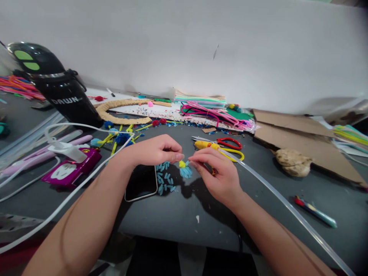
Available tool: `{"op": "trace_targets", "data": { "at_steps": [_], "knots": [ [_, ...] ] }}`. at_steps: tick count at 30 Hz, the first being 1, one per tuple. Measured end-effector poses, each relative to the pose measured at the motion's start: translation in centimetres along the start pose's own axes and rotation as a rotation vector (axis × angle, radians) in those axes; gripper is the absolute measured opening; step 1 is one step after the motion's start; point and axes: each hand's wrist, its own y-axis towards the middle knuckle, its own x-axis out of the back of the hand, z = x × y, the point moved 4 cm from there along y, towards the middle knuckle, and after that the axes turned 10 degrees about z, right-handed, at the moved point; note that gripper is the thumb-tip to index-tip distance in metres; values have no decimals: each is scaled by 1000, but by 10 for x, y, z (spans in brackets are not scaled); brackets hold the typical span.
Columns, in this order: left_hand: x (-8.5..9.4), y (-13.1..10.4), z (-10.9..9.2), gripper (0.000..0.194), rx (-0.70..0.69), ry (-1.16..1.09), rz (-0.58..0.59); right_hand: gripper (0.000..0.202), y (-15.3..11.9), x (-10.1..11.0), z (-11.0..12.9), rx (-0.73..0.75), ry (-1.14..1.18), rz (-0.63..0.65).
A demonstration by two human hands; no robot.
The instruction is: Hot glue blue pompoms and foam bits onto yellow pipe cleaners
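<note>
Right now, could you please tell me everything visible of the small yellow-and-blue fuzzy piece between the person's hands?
The small yellow-and-blue fuzzy piece has a bright yellow knob at its top, with light blue, petal-like strands fanning out below. It looks soft, perhaps fuzzy craft wire. It appears held above the dark grey tabletop, between the fingertips of the left hand and right hand; which fingers grip it is unclear.

A plain, pale grey wall (184,34) spans the whole background, with a small thin mark (216,52) near its middle. It meets the back of a dark grey table (155,222), whose matt top bears small pale flecks toward the front edge. The light is soft and cool, dimming toward the right, where a blurred shadow (323,102) lies low on the wall. A pale perforated strip (21,224) shows at lower left.
</note>
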Motion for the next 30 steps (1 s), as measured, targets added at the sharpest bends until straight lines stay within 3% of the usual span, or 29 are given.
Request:
{"op": "trace_targets", "data": {
  "at_steps": [16,25,30],
  "knots": [
    [1,2,4,37,-18,-35,3,25,-4,-2,-1,99,-49,96],
    [3,1,9,43,-8,-132,-60,30,-4,2,1,169,-122,105],
    [7,1,6,41,-18,-81,-138,29,-4,3,3,126,-89,53]
  ]
}}
